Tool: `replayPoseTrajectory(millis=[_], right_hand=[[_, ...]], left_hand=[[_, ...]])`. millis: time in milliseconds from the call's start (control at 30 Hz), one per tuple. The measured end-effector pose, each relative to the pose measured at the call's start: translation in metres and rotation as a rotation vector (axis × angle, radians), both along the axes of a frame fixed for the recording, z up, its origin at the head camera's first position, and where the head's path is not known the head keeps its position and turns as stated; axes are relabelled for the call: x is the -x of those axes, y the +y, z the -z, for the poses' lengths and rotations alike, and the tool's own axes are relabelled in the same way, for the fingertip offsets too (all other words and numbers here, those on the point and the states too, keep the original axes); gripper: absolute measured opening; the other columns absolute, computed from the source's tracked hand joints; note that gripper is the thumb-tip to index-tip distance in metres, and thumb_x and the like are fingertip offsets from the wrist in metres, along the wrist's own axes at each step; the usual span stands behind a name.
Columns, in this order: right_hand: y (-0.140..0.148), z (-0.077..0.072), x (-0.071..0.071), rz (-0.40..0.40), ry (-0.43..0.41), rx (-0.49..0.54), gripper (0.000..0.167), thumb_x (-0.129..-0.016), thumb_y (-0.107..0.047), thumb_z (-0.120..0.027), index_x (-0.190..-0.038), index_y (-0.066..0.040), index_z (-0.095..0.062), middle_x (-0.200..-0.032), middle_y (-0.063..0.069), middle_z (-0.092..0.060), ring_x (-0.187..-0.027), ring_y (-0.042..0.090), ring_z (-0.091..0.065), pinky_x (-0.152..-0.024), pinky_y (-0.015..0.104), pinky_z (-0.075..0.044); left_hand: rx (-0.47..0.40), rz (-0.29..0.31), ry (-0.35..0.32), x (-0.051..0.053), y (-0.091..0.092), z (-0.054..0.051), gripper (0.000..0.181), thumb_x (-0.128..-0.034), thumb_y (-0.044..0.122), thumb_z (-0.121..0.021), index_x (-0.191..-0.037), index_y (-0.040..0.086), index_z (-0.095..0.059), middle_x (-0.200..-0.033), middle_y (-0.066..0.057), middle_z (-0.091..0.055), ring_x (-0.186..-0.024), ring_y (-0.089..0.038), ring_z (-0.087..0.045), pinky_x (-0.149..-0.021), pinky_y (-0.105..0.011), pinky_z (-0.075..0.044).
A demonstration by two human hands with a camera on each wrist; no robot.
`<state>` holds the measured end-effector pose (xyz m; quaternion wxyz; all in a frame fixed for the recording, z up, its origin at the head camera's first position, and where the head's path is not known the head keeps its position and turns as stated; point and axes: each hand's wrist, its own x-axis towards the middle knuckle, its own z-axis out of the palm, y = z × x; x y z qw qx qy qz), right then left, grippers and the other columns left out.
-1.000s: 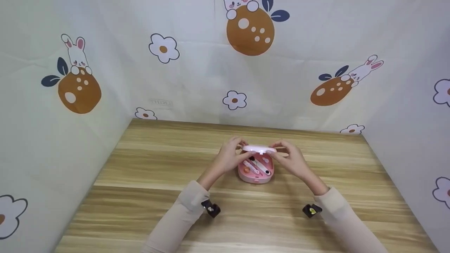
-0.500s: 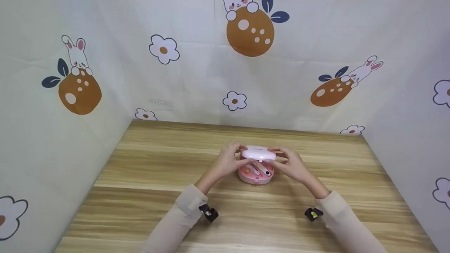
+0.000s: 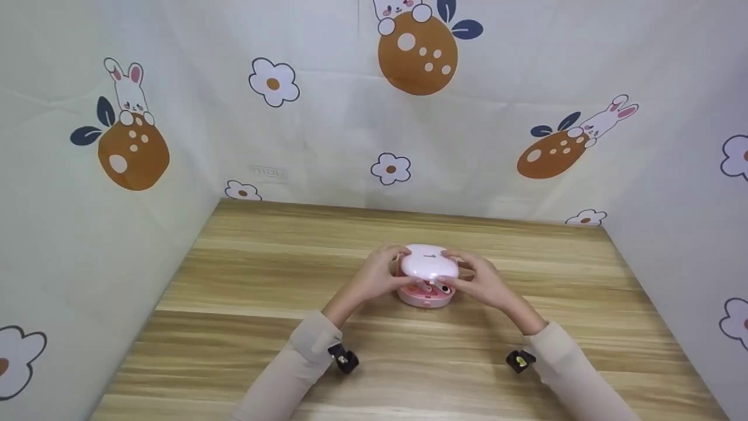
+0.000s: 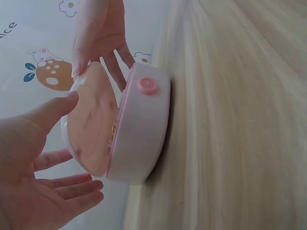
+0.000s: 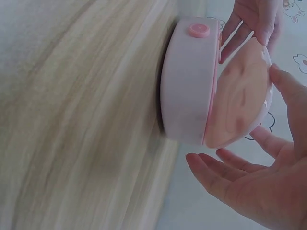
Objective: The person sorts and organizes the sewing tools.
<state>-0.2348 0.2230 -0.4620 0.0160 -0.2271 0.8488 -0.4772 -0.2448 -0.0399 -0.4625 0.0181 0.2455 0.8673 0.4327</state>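
A small pink-and-white case [image 3: 426, 302] stands on the table, its hinged lid [image 3: 430, 266] tilted partway down over the base. My left hand [image 3: 378, 273] holds the lid's left edge, thumb at the front rim and fingers farther back. On the opposite edge, my right hand [image 3: 482, 279] holds the lid the same way. Small tools, among them a white one with a black dot [image 3: 446, 289], show through the front gap; the lid hides most of them. A round pink button [image 4: 147, 86] sits on the base's front in the left wrist view. The lid's inside [image 5: 242, 93] looks peach-coloured and glossy.
The case rests on a wood-grain table [image 3: 263, 263]. Pale cloth walls [image 3: 327, 128] printed with rabbits, oranges and flowers rise behind and at both sides. Black wrist cameras [image 3: 343, 358] hang at both sleeve cuffs.
Both hands have brought the lid forward and down from nearly upright, so its outer top now faces up and covers most of the tools. The base has stayed about where it was.
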Motion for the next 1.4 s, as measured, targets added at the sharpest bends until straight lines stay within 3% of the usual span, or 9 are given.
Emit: replayPoseTrajectory(millis=[467, 833, 1167, 1400], right_hand=[[-0.001, 0.012, -0.006, -0.034, 0.020, -0.019, 0.061, -0.090, -0.007, -0.082, -0.142, 0.013, -0.056, -0.145, 0.037, -0.053, -0.125, 0.054, -0.061, -0.100, 0.050, -0.059], [-0.004, 0.017, -0.009, -0.037, 0.019, -0.006, 0.065, -0.088, -0.003, -0.084, -0.142, 0.013, -0.054, -0.142, 0.038, -0.050, -0.128, 0.055, -0.057, -0.103, 0.049, -0.057], [-0.004, 0.021, -0.010, -0.027, 0.092, -0.078, 0.066, -0.086, -0.006, -0.086, -0.142, 0.011, -0.055, -0.144, 0.041, -0.048, -0.126, 0.058, -0.057, -0.099, 0.050, -0.060], [-0.004, 0.020, -0.010, -0.001, 0.126, -0.117, 0.068, -0.084, -0.009, -0.088, -0.142, 0.009, -0.057, -0.143, 0.040, -0.049, -0.128, 0.057, -0.055, -0.104, 0.057, -0.055]], left_hand=[[-0.028, 0.024, 0.060, -0.007, -0.001, 0.015, 0.069, -0.0855, 0.024, -0.089, -0.140, -0.006, -0.060, -0.136, -0.024, -0.064, -0.126, -0.038, -0.061, -0.112, -0.051, -0.052], [-0.003, 0.008, 0.096, -0.010, 0.000, 0.022, 0.072, -0.0838, 0.023, -0.090, -0.141, -0.005, -0.059, -0.138, -0.026, -0.063, -0.129, -0.040, -0.059, -0.115, -0.052, -0.048], [0.007, 0.016, 0.120, -0.010, 0.000, 0.026, 0.074, -0.0819, 0.020, -0.091, -0.142, -0.008, -0.058, -0.138, -0.028, -0.062, -0.130, -0.042, -0.059, -0.115, -0.052, -0.048], [-0.012, 0.034, 0.078, -0.008, 0.000, 0.024, 0.078, -0.0822, 0.018, -0.090, -0.145, -0.010, -0.053, -0.140, -0.031, -0.059, -0.131, -0.043, -0.058, -0.115, -0.052, -0.048]])
